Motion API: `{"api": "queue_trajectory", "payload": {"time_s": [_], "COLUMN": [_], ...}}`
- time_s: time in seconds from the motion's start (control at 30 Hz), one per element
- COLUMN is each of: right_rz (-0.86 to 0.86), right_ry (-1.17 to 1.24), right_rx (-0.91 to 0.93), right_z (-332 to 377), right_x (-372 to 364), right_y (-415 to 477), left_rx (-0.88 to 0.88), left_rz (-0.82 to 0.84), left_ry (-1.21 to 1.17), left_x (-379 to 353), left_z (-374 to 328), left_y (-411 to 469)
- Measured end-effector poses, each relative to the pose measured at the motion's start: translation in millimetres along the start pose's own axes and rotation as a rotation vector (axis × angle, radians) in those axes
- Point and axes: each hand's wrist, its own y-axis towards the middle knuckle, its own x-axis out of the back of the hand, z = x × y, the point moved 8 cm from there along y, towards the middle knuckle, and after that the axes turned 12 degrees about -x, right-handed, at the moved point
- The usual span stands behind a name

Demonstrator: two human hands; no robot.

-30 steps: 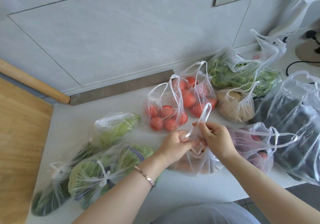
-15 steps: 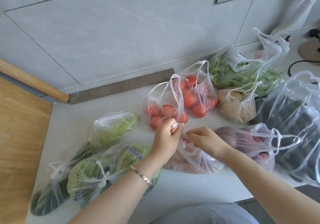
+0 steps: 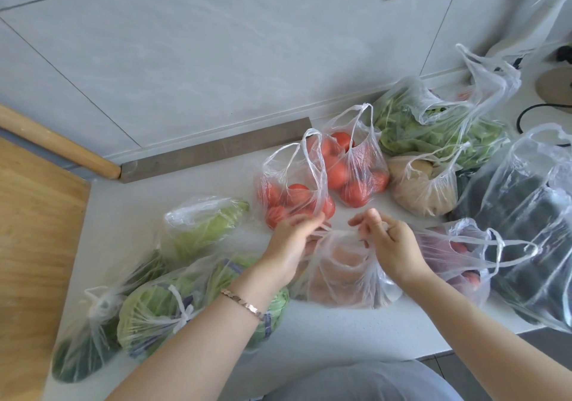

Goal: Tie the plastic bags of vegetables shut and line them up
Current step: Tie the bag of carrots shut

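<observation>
Head view, looking down on the bench (image 3: 325,338).

- Clear bag (image 3: 343,276) lies at near-centre of the bench, between the two hands. Contents are pale orange; the kind is not clear through the film.
- Left hand (image 3: 291,246) pinches one end of the twisted handle strand (image 3: 339,232). Right hand (image 3: 394,247) has its fingers curled round the other end.
- Change: a second ago the hands were touching, with a handle loop standing up above them. Half a second ago they were bunched low at the bag's mouth. Now they are drawn apart sideways and the strand runs taut between them.
- Reading: this looks like a knot being pulled tight. Whether it has seated I cannot tell, as the crossing is thin and partly hidden by fingers.
- Task standing: the cabbage bag (image 3: 154,307) at left already shows a knot. The tomato bag (image 3: 291,196), just beyond the left hand, and the second tomato bag (image 3: 356,168) behind it have their handles standing open, so they are not yet tied.
- Lining up: the bags sit in a loose cluster, not a row, so that work is likely still ahead.
</observation>
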Motion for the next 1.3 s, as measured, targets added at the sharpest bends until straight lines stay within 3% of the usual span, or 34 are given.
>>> {"api": "queue_trajectory", "payload": {"time_s": [0.07, 0.13, 0.17, 0.23, 0.27, 0.33, 0.4, 0.47, 0.53, 0.67, 0.73, 0.8, 0.9, 1.03, 1.13, 1.2, 1.3], "right_rz": [-0.01, 0.026, 0.037, -0.004, -0.047, -0.046, 0.092, 0.205, 0.21, 0.173, 0.133, 0.212, 0.234, 0.196, 0.176, 0.186, 0.171], "right_ry": [0.079, 0.295, 0.485, 0.669, 0.542, -0.014, -0.502, -0.849, -1.076, -1.258, -1.287, -1.278, -1.228, -1.126, -1.212, -1.254, -1.255], "right_rx": [-0.066, -0.22, -0.306, -0.41, -0.387, -0.168, 0.037, 0.035, -0.032, -0.059, -0.009, -0.072, -0.075, -0.017, 0.007, 0.062, 0.107], "right_z": [-13, -38, -51, -69, -75, -64, -60, -79, -103, -123, -121, -122, -117, -64, -29, -12, -3], "right_x": [8, 11, 11, 11, 15, 16, -4, -23, -31, -42, -44, -44, -42, -21, -10, -14, -11], "right_y": [-1, -3, -3, -6, -5, -6, -10, -11, -6, 1, 2, 0, -1, 2, 4, 2, -3], "left_rx": [0.088, 0.123, 0.121, -0.021, -0.157, -0.376, -0.412, -0.419, -0.412, -0.442, -0.48, -0.48, -0.358, -0.171, -0.193, -0.285, -0.49], "left_rz": [-0.062, -0.137, -0.15, -0.078, 0.024, 0.338, 0.614, 0.691, 0.711, 0.748, 0.696, 0.728, 0.71, 0.282, 0.045, 0.116, 0.364], "left_ry": [-0.361, -0.564, -0.538, -0.066, 0.282, 0.768, 1.111, 1.363, 1.542, 1.697, 1.697, 1.685, 1.503, 0.66, 0.197, 0.277, 0.765], "left_x": [5, 11, 13, 19, 16, -7, -21, -23, -22, -25, -26, -27, -28, -12, -3, -12, -26], "left_z": [1, 7, 11, 12, 9, 12, 38, 55, 73, 99, 97, 100, 86, 26, -17, -37, -39], "left_y": [-2, -4, -5, -5, -5, -9, -12, -10, -4, -1, 1, 2, 2, 13, 21, 18, 4]}}
